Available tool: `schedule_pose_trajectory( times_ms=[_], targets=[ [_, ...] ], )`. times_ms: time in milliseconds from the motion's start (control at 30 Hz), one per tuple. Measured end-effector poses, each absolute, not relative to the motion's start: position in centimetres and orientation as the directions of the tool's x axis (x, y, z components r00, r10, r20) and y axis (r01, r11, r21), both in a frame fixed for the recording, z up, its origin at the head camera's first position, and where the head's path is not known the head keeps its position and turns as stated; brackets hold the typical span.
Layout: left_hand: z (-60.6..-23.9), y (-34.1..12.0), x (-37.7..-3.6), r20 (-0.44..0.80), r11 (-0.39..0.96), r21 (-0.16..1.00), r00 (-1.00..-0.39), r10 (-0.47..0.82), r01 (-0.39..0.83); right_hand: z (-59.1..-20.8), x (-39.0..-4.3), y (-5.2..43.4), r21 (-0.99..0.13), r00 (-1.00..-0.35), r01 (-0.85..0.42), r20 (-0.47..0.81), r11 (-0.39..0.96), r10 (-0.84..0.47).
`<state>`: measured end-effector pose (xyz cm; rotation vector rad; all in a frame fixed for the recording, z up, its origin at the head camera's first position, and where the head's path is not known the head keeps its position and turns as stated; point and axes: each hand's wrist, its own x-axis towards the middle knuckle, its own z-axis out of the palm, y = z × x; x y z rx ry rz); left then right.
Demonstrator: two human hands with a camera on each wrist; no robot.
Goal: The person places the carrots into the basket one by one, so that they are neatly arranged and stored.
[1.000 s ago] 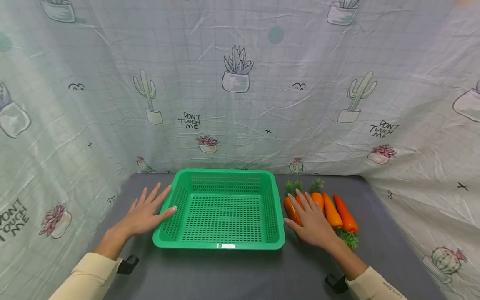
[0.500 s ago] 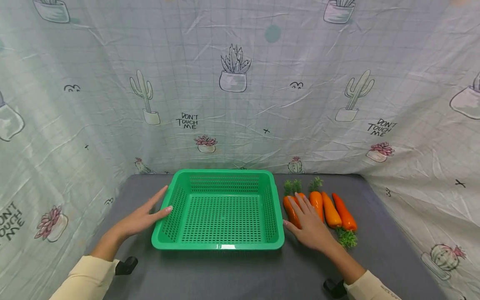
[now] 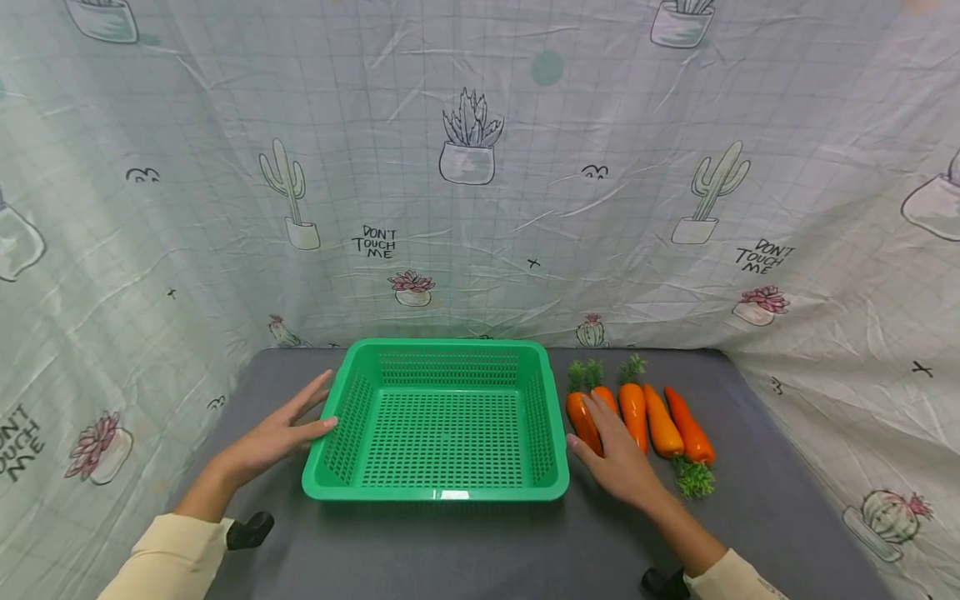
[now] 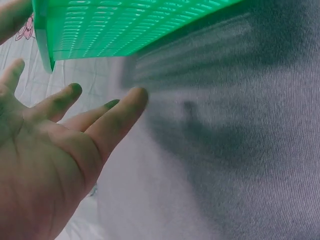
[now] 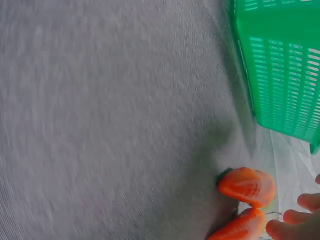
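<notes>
Orange carrots (image 3: 637, 412) lie in a row at centre right of the head view, on the grey table (image 3: 465, 542), just to the right of the green basket (image 3: 442, 492). They look like moulded plastic with tufts of fake leaves, so I judge them light, stiff, smooth and a little slippery; the thick middle of the body seems the best place to hold, not the soft leaves. The right hand (image 3: 618, 454) lies flat over the leftmost carrots with its fingers straight, gripping nothing. The left hand (image 3: 281, 429) sits at centre left, fingers extended and relaxed, its thumb at the basket's left wall. The basket, thin perforated plastic, should be light and slightly springy, easiest to take by its rim. A printed cactus cloth (image 3: 480, 167) fills the upper frame.

From the left wrist, the open palm of the left hand (image 4: 50, 165) fills the lower left, fingers spread above the table (image 4: 240, 165), with the basket (image 4: 115, 25) along the top edge.

From the right wrist, two carrot ends (image 5: 245, 187) show at lower right, fingertips (image 5: 295, 225) just beside them, and the basket (image 5: 280, 65) stands at upper right.
</notes>
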<state>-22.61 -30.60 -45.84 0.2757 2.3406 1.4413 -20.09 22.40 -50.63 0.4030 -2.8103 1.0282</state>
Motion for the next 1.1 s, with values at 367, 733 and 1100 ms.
schedule_pose_trajectory(
  times_ms=[367,733,1100],
  targets=[
    [-46.0,-30.6,-22.4,-0.296,0.356,0.92,-0.888,0.353,-0.165,-51.8,-19.7,21.8,-0.695,-0.962,-0.231,0.267,0.681,-0.053],
    [-45.8,-30.8,-22.5,-0.301,0.299,0.934,-0.879,0.37,-0.194,-52.2,-20.7,21.5,-0.734,-0.979,-0.115,0.196,0.669,0.048],
    [-46.3,-30.5,-22.7,-0.313,0.187,0.949,-0.837,0.45,-0.255,-52.5,-21.1,21.7,-0.674,-0.981,-0.06,0.178,0.736,0.083]
  ],
)
